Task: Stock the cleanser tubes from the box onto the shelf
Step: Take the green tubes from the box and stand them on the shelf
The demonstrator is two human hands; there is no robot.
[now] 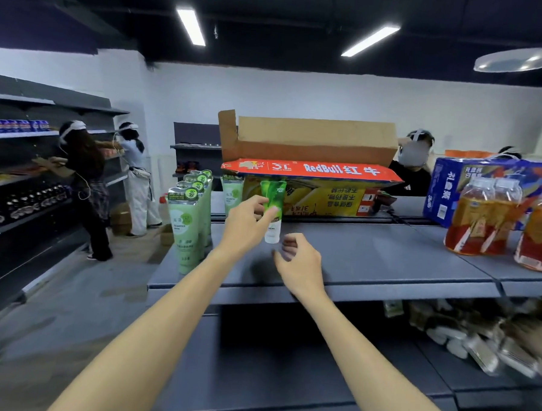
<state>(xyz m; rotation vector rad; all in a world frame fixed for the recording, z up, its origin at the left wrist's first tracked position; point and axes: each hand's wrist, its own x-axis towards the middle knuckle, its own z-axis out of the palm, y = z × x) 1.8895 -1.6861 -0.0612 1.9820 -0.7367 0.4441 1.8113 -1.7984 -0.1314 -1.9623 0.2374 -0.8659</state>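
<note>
The grey shelf point(386, 261) is giving wide bare room between the hands and the drink bottles point(482, 222) at the right; its front edge is running just under both wrists. The box point(309, 163), flaps open, is standing at the back of the shelf. At the left edge a row of pale green cleanser tubes point(187, 219) is standing upright, at least four, and one more is beside the box. The left hand point(246, 226) is pinching one cleanser tube point(273, 211), bright green above, white cap down, upright over the shelf before the box. The right hand point(298, 260) is hovering near, fingers loosely curled, holding nothing.
</note>
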